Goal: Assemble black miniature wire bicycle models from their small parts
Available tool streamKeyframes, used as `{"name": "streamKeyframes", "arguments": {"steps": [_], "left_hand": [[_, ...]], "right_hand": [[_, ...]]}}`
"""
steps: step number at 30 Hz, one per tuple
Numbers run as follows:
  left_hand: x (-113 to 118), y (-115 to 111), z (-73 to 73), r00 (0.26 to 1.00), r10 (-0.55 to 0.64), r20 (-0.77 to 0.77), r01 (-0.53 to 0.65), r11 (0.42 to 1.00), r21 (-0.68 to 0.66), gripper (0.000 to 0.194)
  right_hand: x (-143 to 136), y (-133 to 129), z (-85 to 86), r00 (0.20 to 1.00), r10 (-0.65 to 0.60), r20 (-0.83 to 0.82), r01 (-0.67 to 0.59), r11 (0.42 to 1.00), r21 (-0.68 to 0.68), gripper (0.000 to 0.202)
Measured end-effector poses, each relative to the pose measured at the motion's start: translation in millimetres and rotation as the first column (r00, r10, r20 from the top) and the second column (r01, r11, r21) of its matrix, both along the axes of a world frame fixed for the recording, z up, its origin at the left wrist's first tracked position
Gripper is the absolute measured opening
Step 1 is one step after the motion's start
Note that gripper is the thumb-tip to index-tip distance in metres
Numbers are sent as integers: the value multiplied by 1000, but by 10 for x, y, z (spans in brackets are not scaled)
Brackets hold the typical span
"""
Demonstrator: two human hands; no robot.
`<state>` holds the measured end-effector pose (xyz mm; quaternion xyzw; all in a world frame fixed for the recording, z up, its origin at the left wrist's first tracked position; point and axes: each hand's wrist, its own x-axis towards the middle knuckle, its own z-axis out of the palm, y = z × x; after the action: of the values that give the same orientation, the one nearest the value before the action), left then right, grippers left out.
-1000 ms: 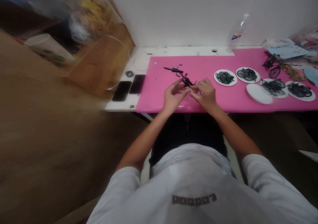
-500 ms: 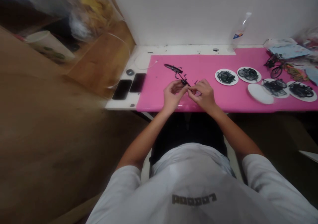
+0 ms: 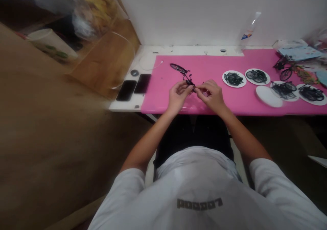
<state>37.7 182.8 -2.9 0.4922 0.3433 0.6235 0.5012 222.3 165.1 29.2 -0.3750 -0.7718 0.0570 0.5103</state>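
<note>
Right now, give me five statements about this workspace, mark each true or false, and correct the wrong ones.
1. The left hand and right hand are both at the small black model bicycle. True.
2. The two flat black devices lie on the pink mat. False: the flat black devices lie on the white tabletop beside the pink mat.
3. White plates of dark parts sit to the right of the right hand. True.
4. The shirt sleeves reach the wrists. False: the sleeves are short, leaving the forearms bare.
5. The end of a white cable rests on the pink mat. True.
</note>
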Motion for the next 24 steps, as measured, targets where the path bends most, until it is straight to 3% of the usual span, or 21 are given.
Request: {"name": "streamKeyframes", "arguments": {"steps": [14,20,24], "left_hand": [[34,-29,-21,1000,10,8,-10,1000,-1,58],[37,-24,-40,1000,-20,-1,20,1000,14,59],[49,-34,-55,999,-43,-24,43,999,-9,64]], "right_hand": [[171,124,-75,985,-14,171,-4,995,104,24],[136,93,-98,994,-3,111,-11,992,127,22],[113,55,-136,997,9,79,-14,998,61,22]]}}
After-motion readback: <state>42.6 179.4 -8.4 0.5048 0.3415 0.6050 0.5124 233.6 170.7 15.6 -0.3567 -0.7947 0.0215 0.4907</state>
